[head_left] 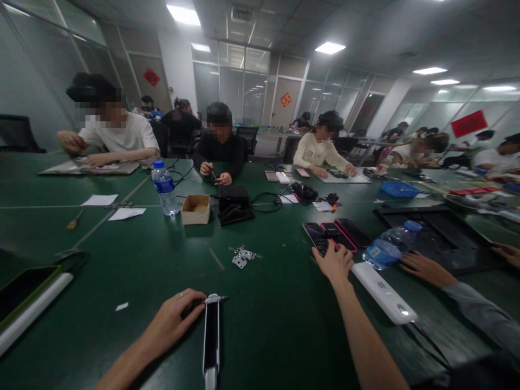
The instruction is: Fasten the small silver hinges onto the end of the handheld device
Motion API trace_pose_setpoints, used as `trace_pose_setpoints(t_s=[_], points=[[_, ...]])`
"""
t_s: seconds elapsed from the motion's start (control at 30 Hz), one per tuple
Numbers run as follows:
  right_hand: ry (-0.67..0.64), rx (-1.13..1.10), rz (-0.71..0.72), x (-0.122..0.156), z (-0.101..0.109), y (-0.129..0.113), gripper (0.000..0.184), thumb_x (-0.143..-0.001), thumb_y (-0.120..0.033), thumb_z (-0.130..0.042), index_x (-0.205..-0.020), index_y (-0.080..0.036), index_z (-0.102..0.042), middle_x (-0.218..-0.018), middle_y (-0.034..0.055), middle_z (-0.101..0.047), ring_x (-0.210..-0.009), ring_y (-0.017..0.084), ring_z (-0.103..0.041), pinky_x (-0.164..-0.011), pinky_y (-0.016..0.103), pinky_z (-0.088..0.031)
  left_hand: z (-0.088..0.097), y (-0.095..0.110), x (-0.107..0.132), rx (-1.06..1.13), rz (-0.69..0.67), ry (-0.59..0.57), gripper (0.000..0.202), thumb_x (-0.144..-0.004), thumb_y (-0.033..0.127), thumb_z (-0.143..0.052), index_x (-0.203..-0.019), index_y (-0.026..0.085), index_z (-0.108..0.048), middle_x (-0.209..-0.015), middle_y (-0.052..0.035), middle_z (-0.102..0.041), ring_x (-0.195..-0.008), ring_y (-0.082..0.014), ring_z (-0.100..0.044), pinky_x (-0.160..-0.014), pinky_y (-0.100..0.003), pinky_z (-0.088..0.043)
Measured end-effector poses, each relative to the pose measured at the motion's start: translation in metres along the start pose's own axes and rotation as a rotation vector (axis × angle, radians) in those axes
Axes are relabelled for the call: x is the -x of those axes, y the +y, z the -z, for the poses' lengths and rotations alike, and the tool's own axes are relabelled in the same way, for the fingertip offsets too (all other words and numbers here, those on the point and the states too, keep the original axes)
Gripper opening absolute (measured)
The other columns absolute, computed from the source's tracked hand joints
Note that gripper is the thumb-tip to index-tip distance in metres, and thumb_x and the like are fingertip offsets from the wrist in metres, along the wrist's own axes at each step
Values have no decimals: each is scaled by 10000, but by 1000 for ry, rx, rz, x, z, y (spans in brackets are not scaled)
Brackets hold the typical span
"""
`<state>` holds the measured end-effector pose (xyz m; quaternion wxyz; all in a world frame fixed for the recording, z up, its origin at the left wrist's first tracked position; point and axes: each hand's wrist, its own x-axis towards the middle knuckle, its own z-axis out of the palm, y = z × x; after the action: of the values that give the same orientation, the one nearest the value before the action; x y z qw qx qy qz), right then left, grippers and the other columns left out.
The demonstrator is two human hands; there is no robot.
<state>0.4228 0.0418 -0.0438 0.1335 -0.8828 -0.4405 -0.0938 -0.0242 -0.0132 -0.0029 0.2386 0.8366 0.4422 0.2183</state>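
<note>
My left hand (179, 314) is closed at the far end of a long narrow piece (212, 336) with pale edges and a dark middle. Its thumb and index finger pinch a thin metal rod (217, 298) lying across that end. My right hand (335, 262) reaches forward, fingers stretched over the near end of a black phone (316, 237) that lies on the table. Beside that phone are another phone with a red edge (345, 238) and a dark red-edged one (352, 232). Between my hands, farther off, small metal plates (241, 259) lie with several rings or nuts.
A white power bank (384, 292) with a cable lies right of my right forearm. Near it are a tilted water bottle (392, 246) and a neighbour's hand (428, 268) on a black frame (442, 233). Ahead stand a bottle (164, 189) and a cardboard box (195, 210). Several people sit opposite.
</note>
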Motion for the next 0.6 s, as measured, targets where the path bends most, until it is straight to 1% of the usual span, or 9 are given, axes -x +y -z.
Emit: trace_pose_setpoints(t_s=[0.43, 0.6], points=[[-46, -21, 20, -2, 3, 1, 615, -836, -556, -404, -1324, -183, -427, -1270, 193, -370, -1167, 381, -327, -925, 492, -284, -1, -1, 0, -8, -5, -11, 229, -908, 337, -450, -996, 221, -625, -887, -32, -674, -759, -171, -631, -688, -255, -509], [-29, -9, 19, -1, 6, 1, 594, -830, -546, -426, -1307, -193, -451, -1272, 179, -363, -1170, 381, -328, -933, 486, -292, -1, -3, 1, 10, 8, -26, 230, -910, 340, -455, -1013, 221, -622, -907, -36, -671, -786, -177, -630, -712, -264, -509]])
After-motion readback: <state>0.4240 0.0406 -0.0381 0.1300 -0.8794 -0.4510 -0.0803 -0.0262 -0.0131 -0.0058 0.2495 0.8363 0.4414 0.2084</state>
